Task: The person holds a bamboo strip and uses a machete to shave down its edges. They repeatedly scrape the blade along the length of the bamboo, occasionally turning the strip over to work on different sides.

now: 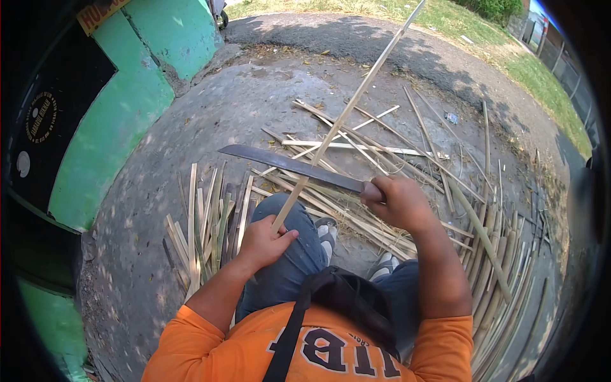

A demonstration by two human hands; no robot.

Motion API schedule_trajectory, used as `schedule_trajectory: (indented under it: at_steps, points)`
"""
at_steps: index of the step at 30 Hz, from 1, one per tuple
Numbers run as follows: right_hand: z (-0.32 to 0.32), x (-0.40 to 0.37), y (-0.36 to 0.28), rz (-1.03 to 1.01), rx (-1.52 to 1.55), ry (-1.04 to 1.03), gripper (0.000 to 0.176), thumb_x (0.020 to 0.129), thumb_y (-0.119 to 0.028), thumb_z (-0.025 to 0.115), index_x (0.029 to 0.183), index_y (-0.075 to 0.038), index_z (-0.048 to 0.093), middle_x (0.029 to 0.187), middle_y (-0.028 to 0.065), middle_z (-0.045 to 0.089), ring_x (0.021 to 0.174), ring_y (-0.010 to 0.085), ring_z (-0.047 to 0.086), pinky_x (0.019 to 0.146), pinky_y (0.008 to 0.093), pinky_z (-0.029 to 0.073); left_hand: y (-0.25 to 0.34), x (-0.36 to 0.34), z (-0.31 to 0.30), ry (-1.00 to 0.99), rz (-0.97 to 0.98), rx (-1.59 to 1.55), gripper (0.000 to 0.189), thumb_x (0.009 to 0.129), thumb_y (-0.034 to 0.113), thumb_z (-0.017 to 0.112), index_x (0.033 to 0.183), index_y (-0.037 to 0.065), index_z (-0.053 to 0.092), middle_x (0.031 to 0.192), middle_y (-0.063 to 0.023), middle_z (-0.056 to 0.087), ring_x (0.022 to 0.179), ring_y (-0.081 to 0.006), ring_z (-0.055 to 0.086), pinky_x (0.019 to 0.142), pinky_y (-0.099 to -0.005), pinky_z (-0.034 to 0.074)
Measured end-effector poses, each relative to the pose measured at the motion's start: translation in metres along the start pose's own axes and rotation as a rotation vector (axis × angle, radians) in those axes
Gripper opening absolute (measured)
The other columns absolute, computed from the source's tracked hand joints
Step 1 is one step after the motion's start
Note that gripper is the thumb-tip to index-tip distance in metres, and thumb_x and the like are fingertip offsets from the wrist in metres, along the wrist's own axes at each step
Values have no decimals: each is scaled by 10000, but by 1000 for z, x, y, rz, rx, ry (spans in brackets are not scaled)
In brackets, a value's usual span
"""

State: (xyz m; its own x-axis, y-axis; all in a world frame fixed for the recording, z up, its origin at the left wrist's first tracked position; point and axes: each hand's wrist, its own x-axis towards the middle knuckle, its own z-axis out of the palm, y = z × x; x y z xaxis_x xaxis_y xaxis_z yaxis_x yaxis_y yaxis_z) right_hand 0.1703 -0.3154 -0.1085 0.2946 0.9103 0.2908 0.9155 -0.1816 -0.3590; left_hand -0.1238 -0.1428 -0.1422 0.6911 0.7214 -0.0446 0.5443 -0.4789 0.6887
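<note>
I have the right hand clenched round the handle of the machete, and the left hand grasping a bamboo strip that slants up behind the blade. Past the machete's tip I get bare concrete to swing over; split lengths lie on its near side, and loose strips crowd the ground beyond its handle. I can't tell whether blade and bamboo touch. The bamboo's upper end is cut off, its lower end hidden. Both forearms reach up toward the machete, right elbow bent.
</note>
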Motion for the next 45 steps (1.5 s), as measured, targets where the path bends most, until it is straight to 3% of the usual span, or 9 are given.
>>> schedule_trajectory:
  at_steps: [5, 9, 14, 22, 24, 27, 37, 41, 45]
  points:
    - [-29, 1, 10, -35, -208, 138, 386, 811, -457, 817, 837, -111, 649, 792, 109, 699, 810, 357, 699, 677, 484, 519, 8, -3, -2, -10, -13, 32, 378, 830, 380, 858, 837, 60, 656, 676, -98, 665, 627, -266, 662, 615, -381, 516]
    - [-38, -7, 4, 18, -113, 85, 370, 813, -457, 819, 849, -120, 669, 784, 88, 701, 763, 337, 700, 673, 468, 524, 6, -4, -3, -10, 9, 46, 386, 830, 388, 857, 836, 60, 654, 666, -98, 657, 620, -260, 658, 608, -379, 511]
    - [-31, -9, -34, -159, -7, -100, 343, 866, -419, 781, 1017, -130, 675, 782, 97, 684, 750, 352, 697, 668, 473, 530, 3, -4, -2, -15, 24, 27, 385, 835, 378, 859, 831, 57, 646, 650, -87, 638, 606, -235, 636, 598, -373, 500]
    - [-7, 3, -30, -229, -55, 163, 415, 859, -459, 784, 1131, -157, 700, 802, 82, 672, 747, 322, 695, 668, 461, 525, -5, -7, 1, 56, 27, 3, 376, 836, 364, 861, 837, 53, 649, 666, -85, 646, 607, -232, 635, 601, -377, 505]
    - [-7, 6, -20, -230, -97, 247, 435, 860, -467, 788, 1156, -161, 699, 809, 76, 675, 729, 316, 698, 643, 455, 528, 1, -7, -1, 45, -2, 34, 389, 836, 396, 849, 851, 56, 661, 681, -111, 674, 645, -293, 677, 622, -407, 528]
    - [-6, 0, -27, -231, -116, 115, 436, 867, -461, 783, 1168, -159, 692, 815, 77, 679, 706, 311, 702, 603, 439, 537, 4, -5, -4, 26, -28, 65, 389, 838, 409, 841, 858, 61, 669, 689, -125, 689, 668, -332, 699, 634, -429, 539]
    - [13, 11, -6, -13, -216, 127, 218, 856, -272, 751, 857, -98, 618, 751, 147, 702, 715, 389, 697, 656, 504, 538, 3, -4, -2, 17, 19, 85, 375, 844, 396, 832, 830, 66, 656, 679, -140, 678, 673, -370, 689, 616, -455, 522]
    - [7, 16, 16, 154, -179, 277, 176, 857, -231, 729, 868, -88, 628, 752, 176, 686, 716, 407, 686, 653, 526, 530, 0, -4, -1, 13, 30, 90, 379, 846, 400, 828, 823, 66, 649, 663, -139, 666, 666, -369, 685, 613, -456, 520]
    - [-6, 11, 14, 113, -258, 245, 165, 833, -220, 736, 841, -92, 632, 752, 157, 685, 707, 401, 680, 654, 518, 531, 1, -2, -1, -1, 30, 95, 378, 848, 397, 825, 823, 64, 648, 658, -141, 660, 660, -370, 681, 614, -458, 519]
